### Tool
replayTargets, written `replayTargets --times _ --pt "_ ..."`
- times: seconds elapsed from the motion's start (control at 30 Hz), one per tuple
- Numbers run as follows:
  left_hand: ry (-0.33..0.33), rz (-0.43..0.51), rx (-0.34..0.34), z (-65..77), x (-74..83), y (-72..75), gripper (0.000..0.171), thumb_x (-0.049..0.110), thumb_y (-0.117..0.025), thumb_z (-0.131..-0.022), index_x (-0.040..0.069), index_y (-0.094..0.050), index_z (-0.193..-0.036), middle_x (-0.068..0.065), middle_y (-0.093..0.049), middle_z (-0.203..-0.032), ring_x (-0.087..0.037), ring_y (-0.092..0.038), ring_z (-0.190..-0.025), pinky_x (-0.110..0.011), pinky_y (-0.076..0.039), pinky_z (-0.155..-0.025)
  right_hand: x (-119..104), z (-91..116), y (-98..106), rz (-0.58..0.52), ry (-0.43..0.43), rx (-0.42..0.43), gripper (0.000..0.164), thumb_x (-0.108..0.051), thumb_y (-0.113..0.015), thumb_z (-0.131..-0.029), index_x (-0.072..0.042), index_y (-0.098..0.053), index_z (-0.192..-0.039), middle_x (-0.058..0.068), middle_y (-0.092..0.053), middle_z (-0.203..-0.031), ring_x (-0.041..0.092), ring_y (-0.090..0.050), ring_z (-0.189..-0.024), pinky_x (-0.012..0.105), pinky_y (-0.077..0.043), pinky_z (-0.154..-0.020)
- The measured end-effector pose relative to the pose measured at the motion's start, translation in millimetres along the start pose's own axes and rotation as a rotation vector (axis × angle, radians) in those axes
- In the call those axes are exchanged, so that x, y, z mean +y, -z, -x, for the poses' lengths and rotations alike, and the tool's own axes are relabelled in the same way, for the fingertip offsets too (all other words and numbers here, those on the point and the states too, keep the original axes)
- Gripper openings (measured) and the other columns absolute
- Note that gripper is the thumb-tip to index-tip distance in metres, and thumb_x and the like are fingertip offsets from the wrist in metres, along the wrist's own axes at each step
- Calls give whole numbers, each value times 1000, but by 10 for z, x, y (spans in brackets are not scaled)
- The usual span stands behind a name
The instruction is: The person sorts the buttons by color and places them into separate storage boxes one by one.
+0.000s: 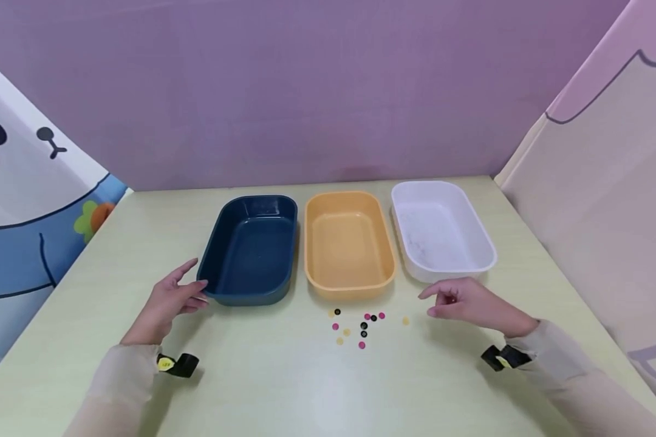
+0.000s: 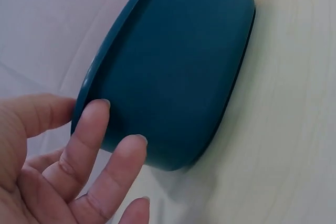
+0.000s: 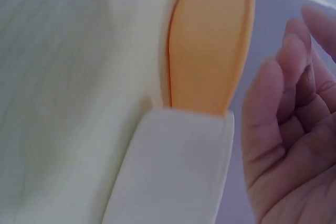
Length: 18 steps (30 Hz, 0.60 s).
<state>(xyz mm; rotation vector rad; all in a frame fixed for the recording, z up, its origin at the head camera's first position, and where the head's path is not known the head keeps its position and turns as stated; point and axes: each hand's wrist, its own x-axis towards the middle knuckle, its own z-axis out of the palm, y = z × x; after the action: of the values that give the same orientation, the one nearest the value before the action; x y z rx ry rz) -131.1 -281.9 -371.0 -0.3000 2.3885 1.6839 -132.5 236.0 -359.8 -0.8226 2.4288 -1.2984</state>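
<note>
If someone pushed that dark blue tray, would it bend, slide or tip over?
The dark blue tray is probably stiff: its walls hold an even curve. It looks broad and low, so tipping seems unlikely. With nothing visible inside, it may slide easily across the table.

Blue tray point(image 1: 251, 255) common to downward head, close left-wrist views

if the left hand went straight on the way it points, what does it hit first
The dark blue tray, most likely: the left hand is at its near left corner, though whether it touches there is hard to tell.
</note>
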Motion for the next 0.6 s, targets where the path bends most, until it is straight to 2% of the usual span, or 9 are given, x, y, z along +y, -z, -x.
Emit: replayTargets --times 0.3,0.6 --pt "6 28 -4 -3 -26 -16 63 20 -47 -101 5 -14 -153 9 -67 -71 -6 -66 -66 -22 -50 -67 -32 -258 -243 85 -63 -118 25 -4 -72 -82 4 -68 -105 -9 -54 -64 2 -43 -56 19 -38 -54" --pt "-16 172 -74 -31 -84 -6 63 18 -42 -103 8 -6 -154 7 -67 -70 -7 -66 -66 -22 -52 -71 -143 -465 -519 3 -48 -264 27 -8 -72 -83 1 -68 -107 -9 -55 -66 3 -45 -59 18 -38 -56"
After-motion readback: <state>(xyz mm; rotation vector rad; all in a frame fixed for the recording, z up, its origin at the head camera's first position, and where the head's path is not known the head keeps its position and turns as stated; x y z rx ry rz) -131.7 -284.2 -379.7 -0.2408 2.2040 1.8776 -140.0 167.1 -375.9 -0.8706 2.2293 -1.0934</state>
